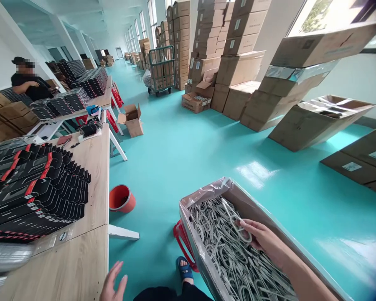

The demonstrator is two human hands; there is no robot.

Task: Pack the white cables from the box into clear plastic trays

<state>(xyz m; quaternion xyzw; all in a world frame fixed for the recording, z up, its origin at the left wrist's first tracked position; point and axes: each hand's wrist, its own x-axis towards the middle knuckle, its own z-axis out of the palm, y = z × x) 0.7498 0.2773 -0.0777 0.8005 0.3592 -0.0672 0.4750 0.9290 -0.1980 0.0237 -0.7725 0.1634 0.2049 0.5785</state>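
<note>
My right hand (259, 238) reaches into a cardboard box (253, 207) lined with clear plastic and full of coiled grey cables (225, 246). Its fingers are closed on one cable loop, lifting it slightly above the pile. My left hand (113, 284) hovers open at the bottom of the view, fingers spread, holding nothing, just off the edge of the wooden table (90, 251). The box rests on a red stool (181, 240) beside my sandalled foot (184, 269).
Rows of black and red packages (34, 188) cover the table on the left. An orange bucket (122, 198) lies on the teal floor. Stacked cartons (238, 62), a loaded cart (161, 69) and a small open box (133, 121) stand farther off. A person (28, 81) works at the far left.
</note>
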